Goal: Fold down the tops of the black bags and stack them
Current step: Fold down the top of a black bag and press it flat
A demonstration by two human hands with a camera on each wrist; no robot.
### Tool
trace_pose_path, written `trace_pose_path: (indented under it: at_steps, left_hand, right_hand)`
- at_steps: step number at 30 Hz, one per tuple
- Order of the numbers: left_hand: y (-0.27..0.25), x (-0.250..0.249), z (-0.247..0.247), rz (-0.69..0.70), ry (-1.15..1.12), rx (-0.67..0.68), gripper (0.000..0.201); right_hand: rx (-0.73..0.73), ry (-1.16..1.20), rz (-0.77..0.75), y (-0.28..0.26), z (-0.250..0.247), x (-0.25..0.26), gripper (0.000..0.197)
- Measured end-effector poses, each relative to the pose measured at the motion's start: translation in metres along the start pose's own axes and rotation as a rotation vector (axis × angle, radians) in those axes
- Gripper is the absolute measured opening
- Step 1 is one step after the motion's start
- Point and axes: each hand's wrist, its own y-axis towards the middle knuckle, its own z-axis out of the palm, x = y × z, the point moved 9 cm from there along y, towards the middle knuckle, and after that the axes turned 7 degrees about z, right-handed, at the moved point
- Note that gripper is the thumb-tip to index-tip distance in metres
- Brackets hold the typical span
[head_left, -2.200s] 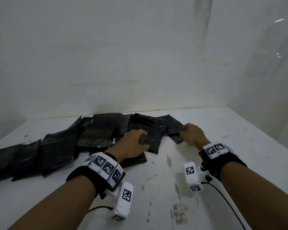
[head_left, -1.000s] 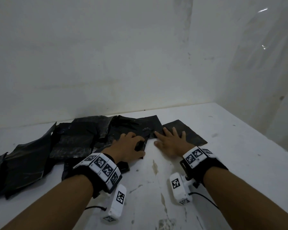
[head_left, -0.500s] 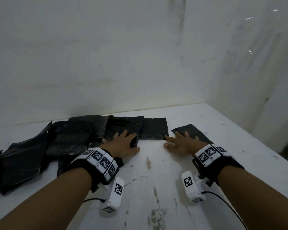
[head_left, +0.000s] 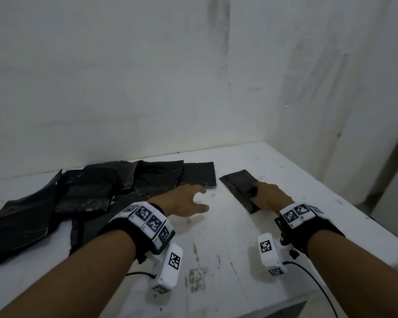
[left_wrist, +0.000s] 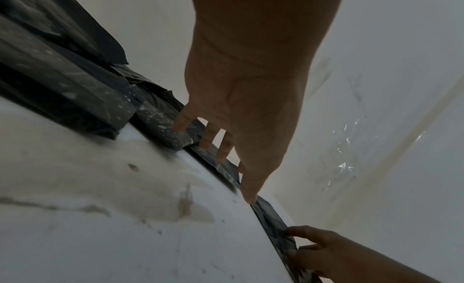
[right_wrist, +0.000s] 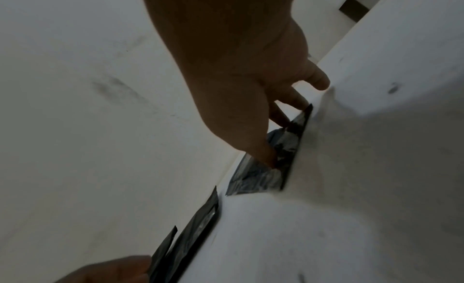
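Since half a second earlier, my right hand (head_left: 270,196) had curled its grip onto the folded bag (head_left: 240,187), drawn clear toward the desk's (head_left: 228,249) right edge, while my left hand (head_left: 184,201) hovered open beside the unfolded bags (head_left: 97,189) along the back edge, so stacking could begin.

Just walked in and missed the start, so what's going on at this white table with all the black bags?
A person is sorting black bags on a white table. Their right hand holds one black bag that lies apart on the right, thumb on top of it. Their left hand is open near the closest edge of the overlapping pile of bags on the left, gripping nothing. No neat stack shows yet.
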Motion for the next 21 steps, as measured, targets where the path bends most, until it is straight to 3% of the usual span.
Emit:
trace_pose_path:
  at_steps: [5,12,16,21]
  left_hand:
    - [-0.009,-0.018,0.008,0.013,-0.028,-0.001,0.063]
    - [-0.015,-0.037,0.025,0.046,-0.003,0.002,0.062]
    - [-0.02,-0.049,0.015,0.107,0.003,-0.088,0.067]
    - [-0.03,-0.049,-0.007,0.16,-0.154,-0.231,0.075]
  right_hand:
    - [-0.007,0.006,-0.016,-0.035,-0.011,0.001,0.047]
    - [0.074,0.136,-0.227,-0.083,-0.018,0.008,0.048]
    - [-0.003,0.27,-0.424,-0.115,-0.048,0.027,0.049]
    - [-0.009,0.239,-0.598,-0.15,-0.075,0.066,0.06]
